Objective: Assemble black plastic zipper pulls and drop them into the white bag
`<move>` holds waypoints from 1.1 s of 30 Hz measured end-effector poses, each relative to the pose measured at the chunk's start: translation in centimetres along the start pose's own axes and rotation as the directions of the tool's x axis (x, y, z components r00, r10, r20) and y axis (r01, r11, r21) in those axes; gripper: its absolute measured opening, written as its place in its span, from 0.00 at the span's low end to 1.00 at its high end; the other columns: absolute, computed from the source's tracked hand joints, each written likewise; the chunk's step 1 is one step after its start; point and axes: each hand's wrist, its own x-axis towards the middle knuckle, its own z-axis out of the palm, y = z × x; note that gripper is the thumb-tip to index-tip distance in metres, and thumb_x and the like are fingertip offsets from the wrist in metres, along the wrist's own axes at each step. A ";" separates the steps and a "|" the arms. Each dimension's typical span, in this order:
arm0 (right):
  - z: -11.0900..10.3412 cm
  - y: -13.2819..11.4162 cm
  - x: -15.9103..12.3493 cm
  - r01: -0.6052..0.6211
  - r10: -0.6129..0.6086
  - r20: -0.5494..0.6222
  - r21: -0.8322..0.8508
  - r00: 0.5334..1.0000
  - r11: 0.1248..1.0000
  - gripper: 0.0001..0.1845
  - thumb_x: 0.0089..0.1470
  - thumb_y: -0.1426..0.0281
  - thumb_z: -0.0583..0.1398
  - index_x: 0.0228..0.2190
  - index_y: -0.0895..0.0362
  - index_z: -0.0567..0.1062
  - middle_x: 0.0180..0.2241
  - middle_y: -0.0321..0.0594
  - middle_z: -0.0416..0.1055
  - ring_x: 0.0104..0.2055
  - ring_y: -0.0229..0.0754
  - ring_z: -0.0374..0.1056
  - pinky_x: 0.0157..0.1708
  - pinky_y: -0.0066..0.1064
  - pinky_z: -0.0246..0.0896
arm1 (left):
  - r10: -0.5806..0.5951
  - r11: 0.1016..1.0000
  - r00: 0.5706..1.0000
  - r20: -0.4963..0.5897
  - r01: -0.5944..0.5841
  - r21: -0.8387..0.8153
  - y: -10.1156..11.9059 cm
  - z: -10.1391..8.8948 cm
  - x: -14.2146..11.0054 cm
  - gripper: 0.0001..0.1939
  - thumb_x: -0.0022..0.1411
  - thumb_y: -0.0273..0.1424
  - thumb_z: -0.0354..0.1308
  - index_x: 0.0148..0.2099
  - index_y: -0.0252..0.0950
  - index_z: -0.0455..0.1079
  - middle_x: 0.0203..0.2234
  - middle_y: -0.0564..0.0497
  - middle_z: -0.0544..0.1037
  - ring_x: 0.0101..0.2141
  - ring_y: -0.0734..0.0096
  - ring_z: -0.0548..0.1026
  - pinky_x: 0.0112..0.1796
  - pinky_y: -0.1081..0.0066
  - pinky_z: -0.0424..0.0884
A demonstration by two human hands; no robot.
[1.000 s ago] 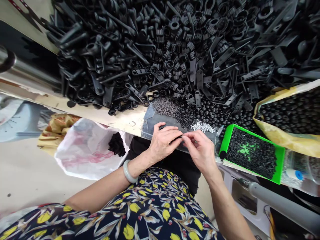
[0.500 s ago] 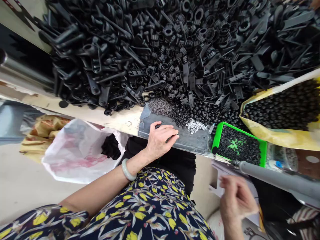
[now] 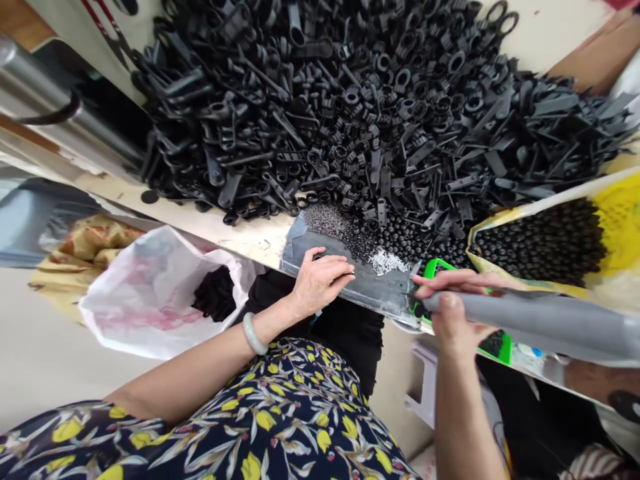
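My left hand [image 3: 323, 283] rests on the grey pad [image 3: 380, 293] at the table's front edge. Its fingers are closed around a small black plastic part, mostly hidden, with a bit showing at the fingertips. To the right, my right hand [image 3: 457, 307] is wrapped around a grey electric screwdriver [image 3: 540, 323], its thin dark bit pointing left toward the pad. Between the hands lies a little heap of silvery pins or screws [image 3: 389, 261]. Behind the pad are tiny dark parts [image 3: 327, 221] and round black beads [image 3: 400, 233]. The screwdriver and right hand partly cover a green tray [image 3: 503, 350].
A large mound of black plastic levers and rings [image 3: 350, 113] fills the table. At right a yellow bag [image 3: 620, 220] holds black beads. A white bag [image 3: 135, 300] with black pieces hangs open at left. A steel cylinder [image 3: 65, 100] stands far left.
My right hand has risen from below the table edge and taken hold of the screwdriver, bringing its bit left over the green tray. My left hand stays nearly in place. The view has shifted.
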 end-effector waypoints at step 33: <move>11.0 2.4 0.4 -0.059 0.017 0.159 0.258 0.987 0.964 0.14 0.66 0.61 0.62 0.35 0.49 0.60 0.20 0.22 0.65 0.16 0.33 0.62 0.21 0.29 0.65 | 0.022 1.000 1.000 0.017 -0.021 -0.005 0.0 -0.1 -0.1 0.05 0.74 0.32 0.58 0.43 0.40 0.75 0.41 0.52 0.87 0.49 0.64 0.83 0.62 0.54 0.56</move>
